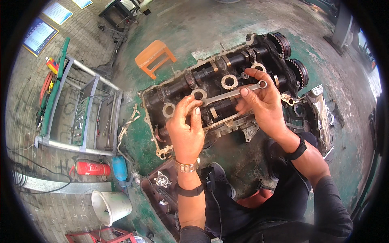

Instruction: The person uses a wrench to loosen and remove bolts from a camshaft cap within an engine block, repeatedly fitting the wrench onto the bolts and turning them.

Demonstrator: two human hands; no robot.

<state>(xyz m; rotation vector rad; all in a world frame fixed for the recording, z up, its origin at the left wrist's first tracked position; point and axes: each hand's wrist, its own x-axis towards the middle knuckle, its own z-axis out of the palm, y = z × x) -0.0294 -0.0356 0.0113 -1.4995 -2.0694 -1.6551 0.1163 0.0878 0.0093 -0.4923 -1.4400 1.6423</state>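
A metal wrench (227,94) with a ring at its right end is held between my two hands, above the engine. My left hand (185,129) pinches its left end, and the fingers hide that end. Near the ring, my right hand (265,103) grips the shaft between thumb and fingers. Below lies a greasy engine cylinder head (154,101) with two dark camshafts (178,87) and several round pale-rimmed holes along its middle. Two toothed camshaft gears (298,73) stand at its far right end.
Left stands a metal tool cart (97,77). Beside it are a red fire extinguisher (92,168), a blue bottle (119,167) and a white bucket (111,204). A wooden stool (152,52) stands beyond the engine. A brown tray of parts (152,190) sits near left; a metal cover (324,121) lies right.
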